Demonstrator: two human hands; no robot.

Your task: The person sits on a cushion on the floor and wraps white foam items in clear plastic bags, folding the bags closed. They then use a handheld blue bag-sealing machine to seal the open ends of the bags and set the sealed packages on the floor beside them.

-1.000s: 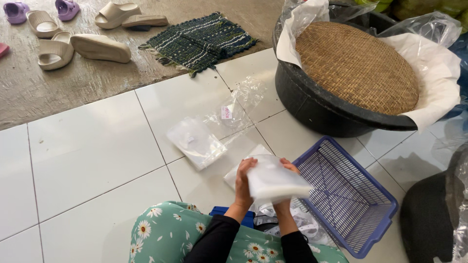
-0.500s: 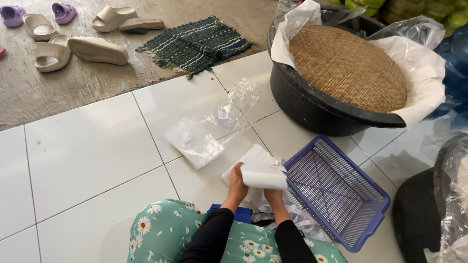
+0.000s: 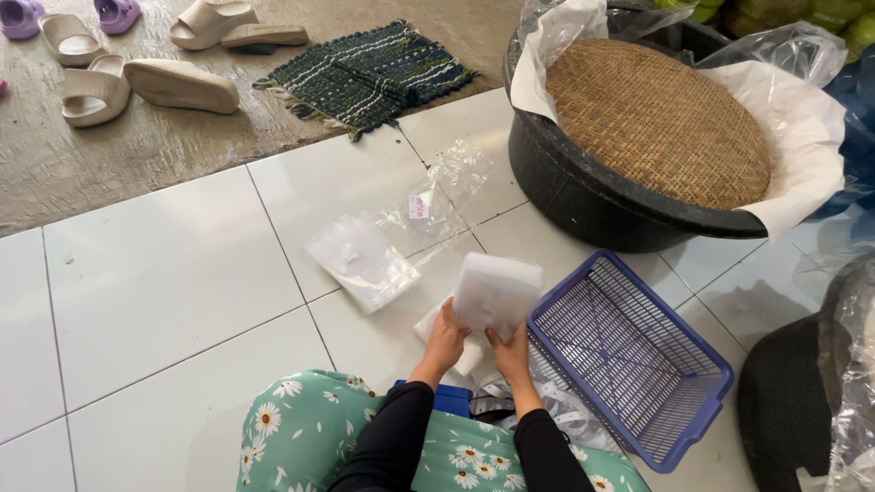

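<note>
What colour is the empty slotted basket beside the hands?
The basket is blue-purple, lattice-sided, seen clearly in the head view, just right of the right hand.

Both hands, left hand (image 3: 444, 339) and right hand (image 3: 510, 348), grip a white plastic packet (image 3: 497, 292) beside a blue basket (image 3: 629, 355).

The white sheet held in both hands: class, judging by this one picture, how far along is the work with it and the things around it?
Looks done: nothing is in the blue basket; it appears empty. In hand: the left hand and right hand hold up a white sheet above more white sheets on the tiles. Left: two clear plastic bags lie untouched on the floor, and the woven lid covers the black tub.
</note>
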